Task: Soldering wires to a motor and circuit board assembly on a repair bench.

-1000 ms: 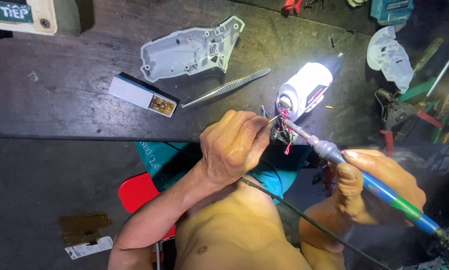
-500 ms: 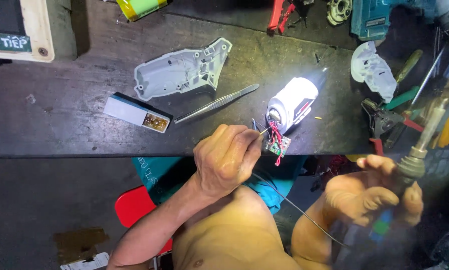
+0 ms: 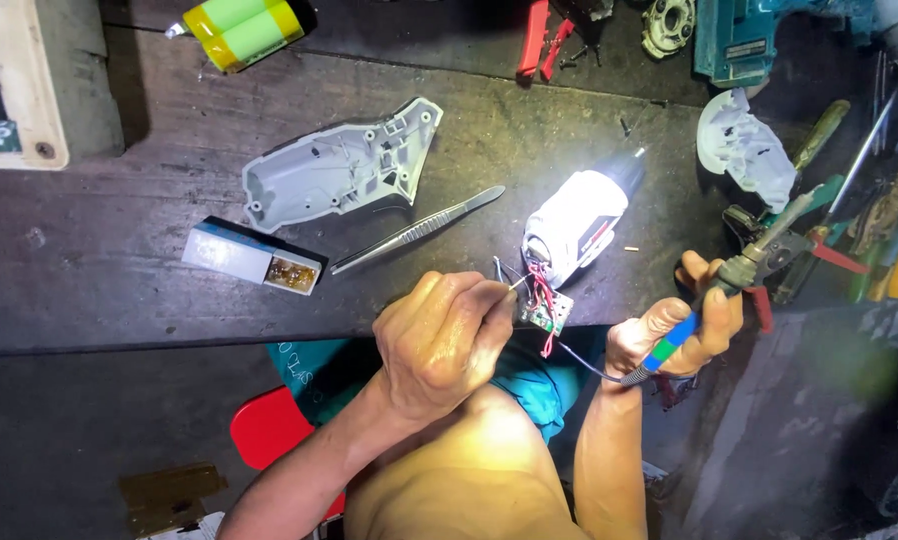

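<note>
My left hand (image 3: 441, 340) pinches a thin wire at the edge of a dark wooden bench (image 3: 89, 270), right beside a small green circuit board (image 3: 545, 313) with red and white wires. The board hangs from a white drill half-body (image 3: 574, 220) that lies lit on the bench. My right hand (image 3: 681, 325) grips a soldering iron (image 3: 744, 270) with a blue and green handle, its metal tip pointing up and right, away from the board. A black cord runs from the iron's handle towards the board.
Metal tweezers (image 3: 419, 230), a grey drill housing half (image 3: 344, 170) and a small white box (image 3: 251, 257) lie left of the drill. A green and yellow battery pack (image 3: 239, 28), red pliers (image 3: 539, 40), a white shell piece (image 3: 739, 145) and several hand tools crowd the back and right.
My right hand has swung the soldering iron from the board out to the right and now holds it tip-up near the bench's right end. My left hand stays at the wire.
</note>
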